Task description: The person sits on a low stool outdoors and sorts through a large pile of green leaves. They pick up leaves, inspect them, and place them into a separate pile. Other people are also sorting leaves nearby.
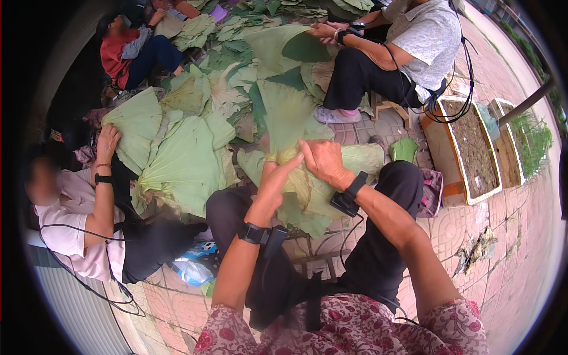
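Observation:
A large pale green lotus leaf (pixel 307 195) lies folded over my lap, between my knees in black trousers. My left hand (pixel 273 180) pinches the leaf's upper fold, fingers pointing up toward my right hand. My right hand (pixel 322 160) presses down on the same fold, its fingers closed over the leaf's edge. The two hands touch at the fingertips. Each wrist carries a black band with a cable.
Many more lotus leaves (pixel 189 160) are heaped on the paved ground ahead. A person at left (pixel 77 219) holds a leaf; another sits opposite on a stool (pixel 408 47); a third in red (pixel 127 50) sits far back. Two soil-filled planter boxes (pixel 473 148) stand at right.

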`<state>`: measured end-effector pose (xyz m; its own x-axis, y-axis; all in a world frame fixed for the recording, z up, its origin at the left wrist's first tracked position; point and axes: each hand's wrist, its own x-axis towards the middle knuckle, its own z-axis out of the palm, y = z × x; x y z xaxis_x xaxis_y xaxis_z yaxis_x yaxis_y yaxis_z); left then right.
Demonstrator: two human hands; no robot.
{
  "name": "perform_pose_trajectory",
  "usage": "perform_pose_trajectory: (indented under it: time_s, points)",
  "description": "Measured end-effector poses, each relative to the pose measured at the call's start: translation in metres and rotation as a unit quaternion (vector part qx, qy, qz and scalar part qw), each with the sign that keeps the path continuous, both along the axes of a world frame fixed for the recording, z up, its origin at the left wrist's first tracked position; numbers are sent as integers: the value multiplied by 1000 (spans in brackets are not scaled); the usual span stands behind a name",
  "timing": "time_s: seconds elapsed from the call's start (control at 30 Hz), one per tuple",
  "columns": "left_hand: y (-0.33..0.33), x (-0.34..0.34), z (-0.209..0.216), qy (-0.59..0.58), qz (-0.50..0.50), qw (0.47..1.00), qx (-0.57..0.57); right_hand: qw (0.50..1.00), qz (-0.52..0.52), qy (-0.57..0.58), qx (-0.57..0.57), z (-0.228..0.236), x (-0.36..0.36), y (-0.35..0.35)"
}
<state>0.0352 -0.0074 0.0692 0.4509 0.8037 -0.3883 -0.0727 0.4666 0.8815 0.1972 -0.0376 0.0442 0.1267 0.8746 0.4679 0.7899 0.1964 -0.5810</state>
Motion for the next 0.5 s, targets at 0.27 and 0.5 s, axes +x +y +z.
perform_pose_trajectory:
  time_s: [0.27,0.5]
  points:
    - [-2,-19,-3,28,47,998,42,997,18,48,-63,-14,-23,8]
    - [-3,-35,-8,54,62,994,71,995,51,38,-78,-17,-35,9]
